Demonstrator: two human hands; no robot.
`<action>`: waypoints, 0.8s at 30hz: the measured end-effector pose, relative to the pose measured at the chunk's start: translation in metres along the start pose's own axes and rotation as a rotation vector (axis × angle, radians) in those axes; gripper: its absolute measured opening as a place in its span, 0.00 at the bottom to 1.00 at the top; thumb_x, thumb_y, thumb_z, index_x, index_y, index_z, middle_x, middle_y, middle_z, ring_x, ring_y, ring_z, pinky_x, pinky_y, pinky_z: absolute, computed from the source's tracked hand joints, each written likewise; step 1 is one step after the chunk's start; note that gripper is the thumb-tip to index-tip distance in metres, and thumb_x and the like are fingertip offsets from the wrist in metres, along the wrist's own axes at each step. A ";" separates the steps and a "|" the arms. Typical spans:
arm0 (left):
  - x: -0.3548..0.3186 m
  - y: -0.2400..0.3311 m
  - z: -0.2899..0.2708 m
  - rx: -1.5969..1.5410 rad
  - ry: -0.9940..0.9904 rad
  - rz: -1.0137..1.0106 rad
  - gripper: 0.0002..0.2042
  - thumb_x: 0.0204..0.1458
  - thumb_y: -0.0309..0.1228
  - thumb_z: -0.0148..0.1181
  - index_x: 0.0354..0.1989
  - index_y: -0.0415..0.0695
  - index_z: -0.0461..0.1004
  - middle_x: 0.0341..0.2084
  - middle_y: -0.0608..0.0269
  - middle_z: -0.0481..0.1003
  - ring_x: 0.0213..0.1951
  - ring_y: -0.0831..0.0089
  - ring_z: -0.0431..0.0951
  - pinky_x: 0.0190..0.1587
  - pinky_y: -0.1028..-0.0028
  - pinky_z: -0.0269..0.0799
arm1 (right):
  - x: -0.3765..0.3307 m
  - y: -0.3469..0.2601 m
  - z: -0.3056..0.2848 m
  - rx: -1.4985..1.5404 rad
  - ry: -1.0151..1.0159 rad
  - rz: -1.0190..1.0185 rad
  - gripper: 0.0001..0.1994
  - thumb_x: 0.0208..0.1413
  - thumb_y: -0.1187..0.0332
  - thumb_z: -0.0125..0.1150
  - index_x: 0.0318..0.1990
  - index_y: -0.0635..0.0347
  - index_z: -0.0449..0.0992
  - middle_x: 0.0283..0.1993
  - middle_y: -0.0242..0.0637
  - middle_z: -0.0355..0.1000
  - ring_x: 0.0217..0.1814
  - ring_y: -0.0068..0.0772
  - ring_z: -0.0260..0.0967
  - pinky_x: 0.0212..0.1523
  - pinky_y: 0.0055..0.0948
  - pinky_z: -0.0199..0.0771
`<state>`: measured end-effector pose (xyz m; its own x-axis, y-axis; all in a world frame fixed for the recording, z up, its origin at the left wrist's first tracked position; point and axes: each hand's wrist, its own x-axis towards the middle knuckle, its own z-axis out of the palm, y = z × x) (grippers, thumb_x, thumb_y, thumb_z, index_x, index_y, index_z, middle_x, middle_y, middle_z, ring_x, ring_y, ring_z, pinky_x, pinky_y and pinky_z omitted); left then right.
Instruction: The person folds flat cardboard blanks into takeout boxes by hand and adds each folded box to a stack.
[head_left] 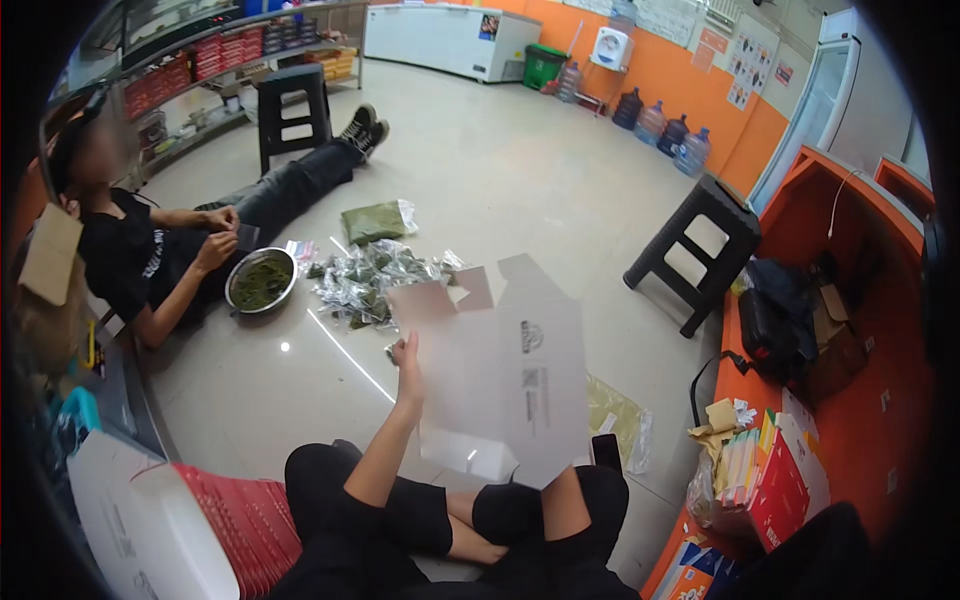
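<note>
A flat white cardboard box blank (470, 375), with cut flaps and dark print, is held up above my lap. My left hand (408, 365) is closed on its left edge, thumb on the near face. My right forearm (566, 505) rises behind the blank's lower right corner, and the sheet hides that hand. Just beyond the blank lies a pile of small clear packets (362, 278) with green contents on the floor. A larger bag of green material (375, 222) lies behind the pile. At my lower left stands a stack of red and white flat boxes (240, 520).
A person (130, 250) sits on the floor at left, hands raised beside a metal bowl (262, 311) of green strips. Black stools (700, 245) stand around. A yellowish plastic bag (622, 420) and a phone (606, 452) lie near my right knee. Orange shelving (850, 215) lines the right.
</note>
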<state>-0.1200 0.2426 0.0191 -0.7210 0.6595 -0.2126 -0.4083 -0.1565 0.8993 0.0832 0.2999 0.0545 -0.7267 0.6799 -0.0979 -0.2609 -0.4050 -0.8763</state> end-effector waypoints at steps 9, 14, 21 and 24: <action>-0.009 -0.046 0.011 -0.126 -0.049 0.018 0.26 0.53 0.45 0.47 0.51 0.37 0.55 0.40 0.60 0.64 0.39 0.77 0.67 0.44 0.76 0.65 | -0.016 0.052 -0.004 -0.182 -0.001 0.094 0.33 0.58 0.46 0.41 0.61 0.64 0.51 0.60 0.41 0.56 0.62 0.33 0.51 0.60 0.32 0.50; -0.024 -0.019 0.016 -0.026 -0.269 -0.002 0.23 0.54 0.38 0.49 0.55 0.43 0.52 0.46 0.58 0.64 0.46 0.73 0.67 0.49 0.72 0.64 | -0.013 0.049 -0.001 -0.217 -0.017 0.075 0.33 0.58 0.46 0.41 0.61 0.65 0.52 0.59 0.41 0.57 0.61 0.32 0.53 0.60 0.32 0.52; -0.031 0.013 0.019 0.073 -0.456 -0.003 0.18 0.52 0.30 0.56 0.48 0.38 0.61 0.33 0.62 0.73 0.31 0.79 0.76 0.33 0.80 0.74 | -0.007 0.044 -0.001 -0.245 0.000 0.011 0.32 0.59 0.47 0.40 0.60 0.65 0.53 0.58 0.41 0.58 0.59 0.31 0.55 0.58 0.31 0.54; -0.032 0.021 0.014 0.073 -0.424 -0.027 0.18 0.53 0.28 0.53 0.51 0.40 0.61 0.36 0.65 0.71 0.35 0.82 0.72 0.37 0.80 0.71 | -0.005 0.040 -0.001 -0.218 -0.007 -0.007 0.31 0.59 0.47 0.40 0.60 0.65 0.53 0.57 0.41 0.59 0.58 0.30 0.56 0.58 0.30 0.55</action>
<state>-0.0972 0.2283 0.0500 -0.4105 0.9088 -0.0743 -0.3724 -0.0927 0.9234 0.0769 0.2812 0.0195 -0.7300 0.6776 -0.0891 -0.1225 -0.2580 -0.9583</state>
